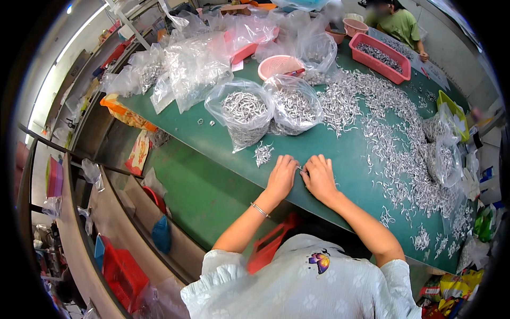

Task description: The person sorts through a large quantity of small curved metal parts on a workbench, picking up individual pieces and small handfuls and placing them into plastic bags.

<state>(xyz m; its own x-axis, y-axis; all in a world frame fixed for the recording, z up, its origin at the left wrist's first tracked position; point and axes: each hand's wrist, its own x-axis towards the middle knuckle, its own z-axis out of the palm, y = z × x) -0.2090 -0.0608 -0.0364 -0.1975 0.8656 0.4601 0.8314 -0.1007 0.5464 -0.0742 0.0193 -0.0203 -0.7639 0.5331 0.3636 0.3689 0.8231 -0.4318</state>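
At the near edge of the green table, my left hand (283, 174) and my right hand (320, 177) are close together, fingers bent and pinched. Between their fingertips shows a bit of a small silver metal piece (300, 169); its full shape is hidden. Just beyond my left hand lies a small heap of curved silver metal pieces (263, 153). Behind it stand two open clear plastic bags, a left bag (241, 111) and a right bag (295, 106), full of similar pieces. A wide spread of loose metal pieces (390, 138) covers the table to the right.
A pink tray (380, 57) of pieces and a pink basket (280, 67) stand farther back. Clear bags (194, 66) crowd the far left. Across the table sits a person in a green shirt (402, 27). Filled bags (442, 151) line the right edge. Wooden shelving (101, 228) stands left.
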